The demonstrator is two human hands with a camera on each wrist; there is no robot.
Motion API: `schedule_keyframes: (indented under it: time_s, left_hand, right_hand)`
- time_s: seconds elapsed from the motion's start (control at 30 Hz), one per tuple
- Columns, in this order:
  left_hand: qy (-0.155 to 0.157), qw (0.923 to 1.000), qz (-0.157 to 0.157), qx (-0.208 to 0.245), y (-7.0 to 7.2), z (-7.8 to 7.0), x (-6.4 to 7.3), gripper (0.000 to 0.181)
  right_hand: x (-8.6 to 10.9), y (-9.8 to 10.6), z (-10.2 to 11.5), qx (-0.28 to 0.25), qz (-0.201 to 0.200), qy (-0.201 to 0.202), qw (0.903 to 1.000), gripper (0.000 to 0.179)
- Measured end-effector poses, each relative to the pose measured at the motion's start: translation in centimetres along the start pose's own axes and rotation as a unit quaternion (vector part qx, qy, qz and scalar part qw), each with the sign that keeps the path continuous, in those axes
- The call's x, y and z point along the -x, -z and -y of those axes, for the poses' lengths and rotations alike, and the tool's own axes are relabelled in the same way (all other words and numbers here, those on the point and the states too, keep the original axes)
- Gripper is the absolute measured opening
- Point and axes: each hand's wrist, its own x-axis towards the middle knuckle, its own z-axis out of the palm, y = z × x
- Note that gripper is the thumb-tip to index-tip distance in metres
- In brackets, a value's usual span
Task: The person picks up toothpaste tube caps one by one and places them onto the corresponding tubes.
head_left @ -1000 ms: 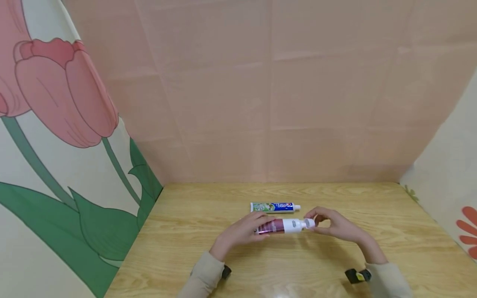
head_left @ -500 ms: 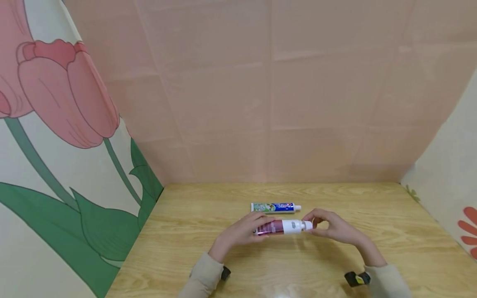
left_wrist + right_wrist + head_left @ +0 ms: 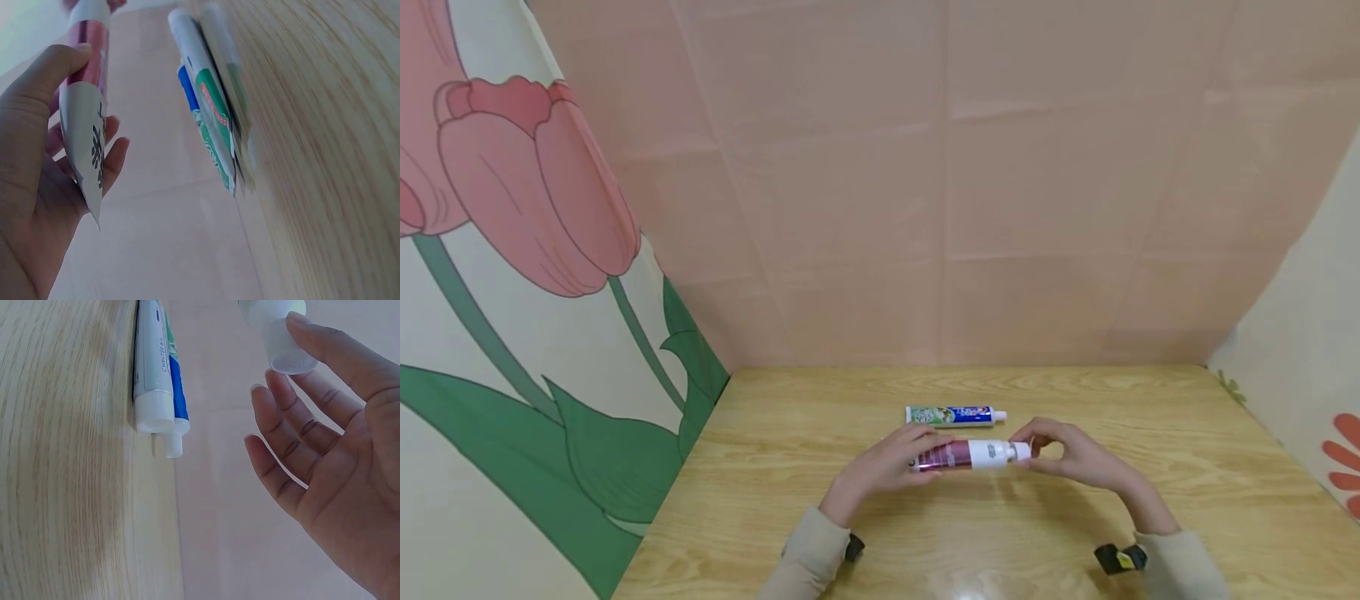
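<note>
A toothpaste tube (image 3: pixel 951 455), red with a white front part, is held level above the table. My left hand (image 3: pixel 883 462) grips its rear part; in the left wrist view the thumb presses the red band above the flattened, white tail (image 3: pixel 87 137). At the front end, my right hand (image 3: pixel 1071 454) pinches the white cap (image 3: pixel 1021 451) between thumb and fingertips. The right wrist view shows the cap (image 3: pixel 290 353) between the thumb and the index finger, with the other fingers spread loosely.
Behind the held tube lies a blue and green toothpaste tube (image 3: pixel 951 417) on the wooden table (image 3: pixel 820 400). Beside it, the right wrist view shows a white tube (image 3: pixel 153 369) with a white cap, hidden in the head view. A pink cloth backdrop (image 3: pixel 940 208) rises behind.
My right hand has shifted slightly left, toward the tube, with its fingers still at the cap. The left hand and the lying blue and green tube hold their places.
</note>
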Motion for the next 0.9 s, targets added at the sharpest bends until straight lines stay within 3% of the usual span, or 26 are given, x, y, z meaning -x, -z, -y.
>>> schedule_keyframes:
  time_s: [0.2, 0.53, 0.9]
  left_hand:
    - [0.000, 1.0000, -0.001, 0.003, 0.1, 0.0, 0.0, 0.061]
    - [-0.010, 0.9999, -0.002, -0.004, 0.0, -0.1, 0.0, 0.057]
    - [-0.013, 0.9997, -0.018, -0.012, 0.0, -0.2, 0.0, 0.060]
  right_hand:
    - [-0.3, 0.4, 1.8, -0.005, 0.010, -0.010, 0.9999, 0.028]
    - [0.1, -0.6, -1.1, -0.002, 0.013, -0.026, 0.9996, 0.029]
    - [0.0, -0.8, -1.2, -0.016, 0.003, -0.041, 0.9990, 0.022]
